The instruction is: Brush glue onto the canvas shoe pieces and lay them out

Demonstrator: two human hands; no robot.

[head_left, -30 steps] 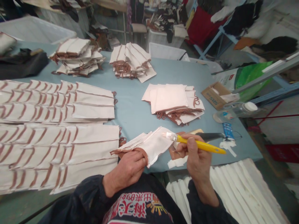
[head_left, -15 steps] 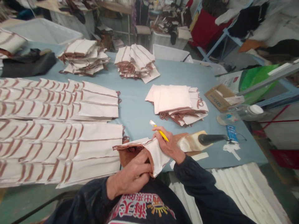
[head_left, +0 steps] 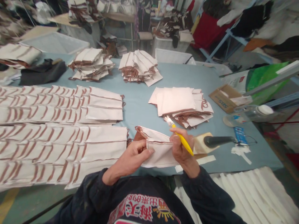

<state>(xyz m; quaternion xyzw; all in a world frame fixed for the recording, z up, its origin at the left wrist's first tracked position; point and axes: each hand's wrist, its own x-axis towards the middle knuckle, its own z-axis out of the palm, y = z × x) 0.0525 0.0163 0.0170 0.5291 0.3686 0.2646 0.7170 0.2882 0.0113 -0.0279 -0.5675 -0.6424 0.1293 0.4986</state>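
My left hand [head_left: 133, 157] pinches the edge of a white fabric piece with brown lining [head_left: 161, 154], which looks like a pouch, its upper edge facing away from me. My right hand [head_left: 184, 152] is closed around a yellow-handled brush [head_left: 185, 145] with whitish bristles pointing up and left. The same hand's fingers also touch the right side of the pouch. Beyond the brush lies a stack of similar white pieces [head_left: 176, 101]. Right of my right hand is a cream-coloured object [head_left: 200, 139] with a dark cylindrical part [head_left: 218, 141] across it.
Overlapping rows of white pieces with brown edges [head_left: 105, 135] cover the table's left. Further stacks [head_left: 91, 59] [head_left: 139, 63] stand at the back, beside dark cloth [head_left: 43, 73]. A cardboard box [head_left: 225, 98] and clear jar [head_left: 249, 113] sit at the right. White strips [head_left: 254, 189] lie below the table edge.
My left hand has come out from the pouch's brown opening and now pinches its edge. The pouch has been turned and flattened. The brush has swung in my right hand, its bristles shifting right.
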